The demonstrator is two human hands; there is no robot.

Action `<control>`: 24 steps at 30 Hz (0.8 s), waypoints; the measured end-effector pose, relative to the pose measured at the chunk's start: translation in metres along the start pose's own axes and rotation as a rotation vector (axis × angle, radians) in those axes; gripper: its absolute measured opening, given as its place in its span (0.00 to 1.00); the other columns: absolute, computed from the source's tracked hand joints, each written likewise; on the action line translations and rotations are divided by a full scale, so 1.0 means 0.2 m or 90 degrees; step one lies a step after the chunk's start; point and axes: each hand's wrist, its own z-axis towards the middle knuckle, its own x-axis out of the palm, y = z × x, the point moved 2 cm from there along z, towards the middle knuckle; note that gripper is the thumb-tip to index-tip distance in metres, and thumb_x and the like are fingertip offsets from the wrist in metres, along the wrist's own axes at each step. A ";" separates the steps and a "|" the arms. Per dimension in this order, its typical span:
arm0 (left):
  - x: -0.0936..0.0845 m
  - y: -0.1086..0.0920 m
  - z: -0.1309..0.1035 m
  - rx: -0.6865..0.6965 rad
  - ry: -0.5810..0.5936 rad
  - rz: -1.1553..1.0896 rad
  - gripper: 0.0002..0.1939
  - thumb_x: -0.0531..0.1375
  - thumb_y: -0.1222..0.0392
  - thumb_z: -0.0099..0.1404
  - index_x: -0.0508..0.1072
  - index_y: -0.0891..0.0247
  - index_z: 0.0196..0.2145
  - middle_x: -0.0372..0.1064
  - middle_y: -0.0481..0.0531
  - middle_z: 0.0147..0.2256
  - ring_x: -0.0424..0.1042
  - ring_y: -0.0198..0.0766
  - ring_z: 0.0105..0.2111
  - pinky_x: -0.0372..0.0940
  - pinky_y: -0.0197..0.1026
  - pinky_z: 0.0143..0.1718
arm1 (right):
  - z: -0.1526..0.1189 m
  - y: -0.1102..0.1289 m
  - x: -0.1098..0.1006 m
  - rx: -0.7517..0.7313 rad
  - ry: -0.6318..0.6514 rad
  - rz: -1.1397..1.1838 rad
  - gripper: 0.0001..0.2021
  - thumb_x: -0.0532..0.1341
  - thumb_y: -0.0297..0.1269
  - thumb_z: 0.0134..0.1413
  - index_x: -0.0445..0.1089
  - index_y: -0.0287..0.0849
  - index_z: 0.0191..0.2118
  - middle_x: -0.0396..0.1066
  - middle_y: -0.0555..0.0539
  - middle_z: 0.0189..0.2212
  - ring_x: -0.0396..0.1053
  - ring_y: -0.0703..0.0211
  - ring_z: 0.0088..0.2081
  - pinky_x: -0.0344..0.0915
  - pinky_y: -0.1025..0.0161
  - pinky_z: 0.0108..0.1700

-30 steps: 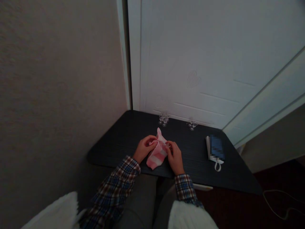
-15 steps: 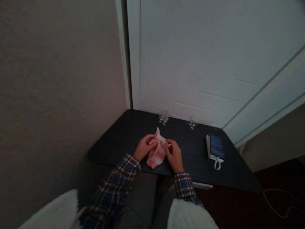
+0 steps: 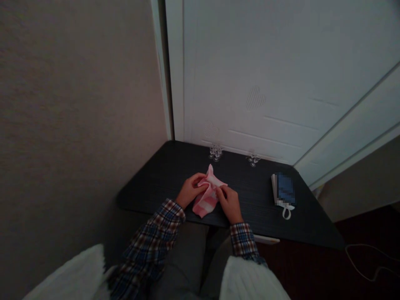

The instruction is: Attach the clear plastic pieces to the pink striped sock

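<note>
A pink-and-white striped cloth (image 3: pixel 206 204) is bunched up between my two hands over the front part of the dark table (image 3: pixel 150 183). My left hand (image 3: pixel 189 191) pinches its left side, thumb against the fingers. On the right side, the fingers of my right hand (image 3: pixel 229 202) are closed on a fold of the same cloth. One corner of the cloth points up and away from me, and its lower end hangs towards the table's front edge. Whether anything is wrapped inside the folds cannot be seen.
Small clear glass pieces (image 3: pixel 215 152) stand clustered at the table's back edge, with more clear pieces (image 3: pixel 253 159) to their right. A blurred-out blue and white object (image 3: pixel 285 189) with a white loop lies at the right. White door panels rise behind; a cable (image 3: pixel 359 271) runs across the floor.
My right hand's fingers have curled in closer on the cloth, and a corner of it now sticks out above them. The cloth's folds have shifted. The view has moved slightly.
</note>
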 end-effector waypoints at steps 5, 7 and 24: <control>0.00 0.00 0.00 -0.005 0.016 0.002 0.13 0.58 0.58 0.65 0.69 0.67 0.45 0.70 0.54 0.41 0.72 0.40 0.39 0.69 0.48 0.40 | 0.00 0.01 0.00 -0.009 -0.021 0.019 0.11 0.56 0.40 0.62 0.68 0.38 0.42 0.70 0.48 0.36 0.70 0.63 0.34 0.69 0.60 0.37; 0.01 0.01 0.00 -0.004 0.020 0.006 0.13 0.58 0.58 0.65 0.69 0.67 0.45 0.70 0.54 0.42 0.71 0.40 0.39 0.69 0.48 0.40 | 0.01 0.01 0.00 -0.018 -0.029 0.031 0.12 0.56 0.40 0.61 0.67 0.38 0.45 0.70 0.47 0.38 0.70 0.62 0.35 0.69 0.59 0.38; 0.00 -0.03 0.00 0.003 -0.021 0.044 0.12 0.58 0.58 0.65 0.69 0.67 0.44 0.70 0.54 0.42 0.71 0.40 0.40 0.68 0.49 0.42 | 0.01 0.00 0.01 -0.022 -0.024 0.024 0.11 0.57 0.41 0.61 0.68 0.38 0.42 0.70 0.48 0.36 0.69 0.62 0.34 0.69 0.60 0.37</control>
